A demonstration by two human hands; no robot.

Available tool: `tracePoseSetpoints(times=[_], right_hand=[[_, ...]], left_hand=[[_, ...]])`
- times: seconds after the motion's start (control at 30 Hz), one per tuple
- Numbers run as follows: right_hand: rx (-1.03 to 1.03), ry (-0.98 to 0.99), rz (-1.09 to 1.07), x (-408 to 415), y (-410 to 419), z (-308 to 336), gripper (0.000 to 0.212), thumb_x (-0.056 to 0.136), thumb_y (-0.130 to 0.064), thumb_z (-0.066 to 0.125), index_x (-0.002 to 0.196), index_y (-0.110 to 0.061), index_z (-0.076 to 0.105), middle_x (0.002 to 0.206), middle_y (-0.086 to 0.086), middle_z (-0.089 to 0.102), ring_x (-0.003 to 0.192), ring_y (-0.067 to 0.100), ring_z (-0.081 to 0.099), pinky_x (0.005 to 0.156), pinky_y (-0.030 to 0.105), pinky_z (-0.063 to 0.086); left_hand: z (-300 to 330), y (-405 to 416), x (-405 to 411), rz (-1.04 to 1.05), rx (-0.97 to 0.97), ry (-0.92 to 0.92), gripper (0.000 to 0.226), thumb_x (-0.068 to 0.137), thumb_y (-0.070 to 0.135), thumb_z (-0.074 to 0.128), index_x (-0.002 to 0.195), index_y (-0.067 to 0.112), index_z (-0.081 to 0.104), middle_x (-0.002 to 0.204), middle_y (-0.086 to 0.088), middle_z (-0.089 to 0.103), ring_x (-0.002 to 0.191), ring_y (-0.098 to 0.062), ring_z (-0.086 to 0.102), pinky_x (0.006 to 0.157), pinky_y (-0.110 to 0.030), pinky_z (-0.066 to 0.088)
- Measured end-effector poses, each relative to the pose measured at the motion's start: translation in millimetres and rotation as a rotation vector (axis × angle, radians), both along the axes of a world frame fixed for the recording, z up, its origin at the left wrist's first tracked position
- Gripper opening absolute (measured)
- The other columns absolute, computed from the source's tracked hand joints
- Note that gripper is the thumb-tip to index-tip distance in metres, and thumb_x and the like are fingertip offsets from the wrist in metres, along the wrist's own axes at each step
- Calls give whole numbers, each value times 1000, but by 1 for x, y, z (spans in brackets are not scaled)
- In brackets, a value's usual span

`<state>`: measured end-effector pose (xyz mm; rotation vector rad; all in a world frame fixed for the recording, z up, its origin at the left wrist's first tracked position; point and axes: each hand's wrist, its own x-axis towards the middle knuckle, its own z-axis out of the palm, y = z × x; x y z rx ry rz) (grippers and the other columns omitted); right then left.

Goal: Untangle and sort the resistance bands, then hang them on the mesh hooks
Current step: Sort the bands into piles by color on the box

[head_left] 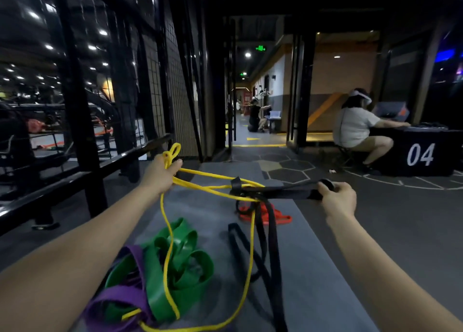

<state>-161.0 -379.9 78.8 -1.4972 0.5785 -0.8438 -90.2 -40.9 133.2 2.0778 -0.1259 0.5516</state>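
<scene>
My left hand (164, 172) grips a thin yellow band (213, 184), a small loop of it poking up past my fingers. Its strands stretch right and knot with a black band (283, 192) that my right hand (337, 197) grips at its end. More yellow and black loops hang down to a grey mat (313, 269). A wide green band (180, 264) and a purple band (120, 299) lie tangled on the mat near me. A red band (280, 216) lies on the mat beneath the knot. A black wire mesh panel (160, 86) stands at the left.
A black metal rail (75, 179) and rack posts run along the left. A person sits on a stool (355, 131) at a black box marked 04 (421, 153) on the right. A corridor with more people opens straight ahead.
</scene>
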Motion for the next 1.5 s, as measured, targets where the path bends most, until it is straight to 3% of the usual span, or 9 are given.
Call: tracePoseSetpoints(times=[0.27, 0.37, 0.63, 0.83, 0.93, 1.0, 1.1, 1.33, 1.5], right_hand=[[-175, 260, 503, 4, 35, -80, 32, 76, -4, 74, 105, 2, 61, 95, 15, 62, 82, 23, 61, 58, 19, 54], [-271, 440, 787, -4, 47, -105, 58, 75, -10, 76, 126, 0, 51, 115, 12, 60, 105, 20, 59, 88, 25, 48], [-1151, 804, 1036, 9, 90, -149, 128, 63, -43, 81, 150, -12, -8, 158, 3, -11, 146, 18, -9, 119, 37, 5], [-836, 627, 1106, 52, 118, -131, 89, 85, -45, 60, 150, -14, 8, 159, -1, -1, 146, 13, -5, 119, 33, 4], [-1075, 700, 1024, 66, 125, -139, 71, 90, -58, 41, 144, -14, 30, 154, 7, 25, 145, 20, 16, 117, 42, 9], [-1272, 683, 937, 64, 123, -143, 77, 78, -81, 27, 107, -17, 58, 119, 13, 58, 123, 31, 45, 108, 43, 24], [-1343, 521, 904, 53, 107, -142, 74, 72, -85, 23, 52, -15, 39, 57, 12, 46, 76, 34, 55, 84, 40, 41], [-1024, 705, 1313, -7, 96, -143, 26, 70, -34, 67, 87, -22, 50, 89, 1, 55, 85, 18, 53, 74, 33, 44], [-1328, 880, 1189, -43, 139, -151, 81, 61, -59, 75, 116, -13, 37, 119, 3, 45, 114, 23, 40, 105, 40, 27]], left_hand=[[-72, -12, -4, -105, 72, 114, 21, 95, 27, 49, 86, 9, 44, 65, -2, 46, 59, -18, 43, 55, -30, 34], [-93, -14, -4, -116, 65, 120, 20, 94, 22, 52, 79, 13, 42, 62, 1, 43, 58, -16, 42, 56, -28, 33], [-98, 3, -5, -69, -6, 66, 30, 95, 21, 49, 69, 19, 35, 66, -2, 45, 60, -12, 44, 57, -28, 35], [-93, 18, -4, -107, -64, 64, 23, 94, 27, 51, 75, 24, 39, 72, 2, 50, 67, -8, 50, 66, -28, 41], [-92, 20, -1, -100, -125, 57, 23, 94, 26, 52, 75, 24, 39, 71, 2, 49, 67, -8, 50, 63, -27, 41], [-92, 20, 3, -77, -150, 61, 22, 94, 26, 52, 75, 23, 40, 71, 2, 49, 67, -9, 50, 63, -29, 42], [-100, 19, 10, -15, -209, 89, 20, 94, 27, 51, 77, 23, 42, 73, 2, 49, 69, -12, 49, 73, -36, 42], [-117, -9, 17, 98, -443, 156, 29, 96, 24, 49, 69, 21, 37, 66, 1, 42, 59, -13, 39, 69, -35, 36], [-122, -16, 11, 194, -556, 167, 34, 95, 23, 49, 65, 21, 34, 62, 0, 38, 55, -14, 36, 63, -31, 34]])
